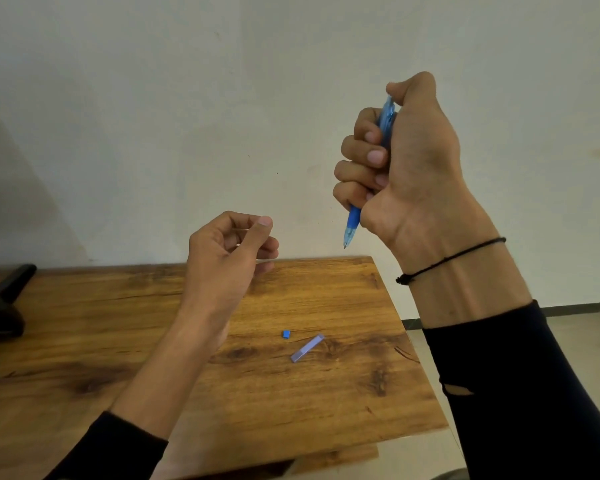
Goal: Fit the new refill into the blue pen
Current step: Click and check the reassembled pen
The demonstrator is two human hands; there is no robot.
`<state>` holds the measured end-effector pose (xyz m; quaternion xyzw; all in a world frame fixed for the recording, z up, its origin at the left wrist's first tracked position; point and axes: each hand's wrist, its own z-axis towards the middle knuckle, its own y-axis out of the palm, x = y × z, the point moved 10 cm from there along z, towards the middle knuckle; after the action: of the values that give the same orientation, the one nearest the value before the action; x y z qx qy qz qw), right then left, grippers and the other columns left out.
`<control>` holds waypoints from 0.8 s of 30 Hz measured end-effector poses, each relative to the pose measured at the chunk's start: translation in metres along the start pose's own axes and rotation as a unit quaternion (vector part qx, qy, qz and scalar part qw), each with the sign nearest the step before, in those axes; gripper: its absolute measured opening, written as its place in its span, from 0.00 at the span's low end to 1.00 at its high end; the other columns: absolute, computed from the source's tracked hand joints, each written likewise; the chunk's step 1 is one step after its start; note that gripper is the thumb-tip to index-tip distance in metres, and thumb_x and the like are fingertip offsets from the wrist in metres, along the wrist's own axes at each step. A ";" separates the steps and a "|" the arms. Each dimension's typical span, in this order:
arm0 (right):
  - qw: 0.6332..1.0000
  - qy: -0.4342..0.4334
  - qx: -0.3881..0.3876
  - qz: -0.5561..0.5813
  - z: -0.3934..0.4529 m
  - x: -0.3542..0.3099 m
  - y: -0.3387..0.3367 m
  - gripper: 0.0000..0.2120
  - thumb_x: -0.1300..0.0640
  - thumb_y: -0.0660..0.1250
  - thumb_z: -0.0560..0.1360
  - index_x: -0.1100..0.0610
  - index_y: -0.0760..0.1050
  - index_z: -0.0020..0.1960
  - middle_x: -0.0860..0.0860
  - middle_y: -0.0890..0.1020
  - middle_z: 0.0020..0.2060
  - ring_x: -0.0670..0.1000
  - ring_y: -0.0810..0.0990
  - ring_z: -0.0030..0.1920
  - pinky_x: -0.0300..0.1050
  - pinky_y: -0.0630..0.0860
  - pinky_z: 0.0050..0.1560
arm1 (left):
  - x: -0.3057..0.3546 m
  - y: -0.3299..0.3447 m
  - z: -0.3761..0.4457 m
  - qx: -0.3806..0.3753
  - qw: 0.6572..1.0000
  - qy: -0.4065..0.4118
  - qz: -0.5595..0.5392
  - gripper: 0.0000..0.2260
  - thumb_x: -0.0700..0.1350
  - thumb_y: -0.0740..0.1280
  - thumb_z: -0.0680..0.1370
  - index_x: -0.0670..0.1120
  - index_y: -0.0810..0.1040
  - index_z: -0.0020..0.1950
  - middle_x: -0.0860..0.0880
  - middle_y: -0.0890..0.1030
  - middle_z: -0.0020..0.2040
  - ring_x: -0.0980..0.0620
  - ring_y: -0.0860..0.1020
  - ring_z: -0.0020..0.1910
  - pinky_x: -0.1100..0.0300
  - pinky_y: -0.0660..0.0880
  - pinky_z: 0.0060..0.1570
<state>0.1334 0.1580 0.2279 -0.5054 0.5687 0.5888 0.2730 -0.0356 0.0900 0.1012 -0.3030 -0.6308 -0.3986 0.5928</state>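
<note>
My right hand (pixel 399 168) is raised above the table, fisted around the blue pen (pixel 352 223), thumb pressed on its top end. The pen points tip down, and its tip sticks out below my little finger. My left hand (pixel 229 251) hovers lower and to the left, fingers curled, pinching something thin and pale (pixel 265 259) that pokes out to the right; whether it is a refill I cannot tell. On the wooden table (pixel 118 323) lie a small blue cap (pixel 285 334) and a clear lilac refill case (pixel 307 348), side by side.
A black object (pixel 0 303) stands at the table's left edge. The table's right edge drops to a tiled floor (pixel 568 327). A plain white wall rises behind.
</note>
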 end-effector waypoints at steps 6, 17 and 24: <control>1.000 0.003 0.004 0.003 0.001 0.000 -0.001 0.24 0.45 0.53 0.84 0.53 0.58 0.31 0.47 0.58 0.23 0.47 0.51 0.23 0.38 0.52 0.24 | -0.001 0.000 0.000 -0.002 1.000 0.001 0.003 0.06 0.48 0.73 0.83 0.45 0.85 0.53 0.51 0.88 0.40 0.55 0.87 0.41 0.62 0.86 0.43; 1.000 0.003 0.005 0.008 0.001 0.001 -0.003 0.24 0.45 0.53 0.83 0.53 0.58 0.31 0.47 0.58 0.24 0.47 0.51 0.23 0.38 0.52 0.24 | -0.001 0.000 0.000 -0.004 1.000 0.005 0.005 0.06 0.47 0.72 0.84 0.45 0.85 0.53 0.50 0.88 0.40 0.55 0.87 0.41 0.59 0.87 0.45; 1.000 0.010 0.008 0.004 0.001 0.003 -0.002 0.24 0.44 0.54 0.83 0.52 0.57 0.30 0.47 0.58 0.24 0.47 0.50 0.24 0.39 0.51 0.25 | -0.001 0.001 -0.001 -0.005 1.000 0.005 0.001 0.07 0.46 0.72 0.84 0.43 0.85 0.54 0.49 0.87 0.40 0.55 0.86 0.41 0.58 0.87 0.47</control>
<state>0.1342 0.1583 0.2238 -0.5069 0.5780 0.5802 0.2691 -0.0342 0.0895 0.1005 -0.3045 -0.6257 -0.4024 0.5948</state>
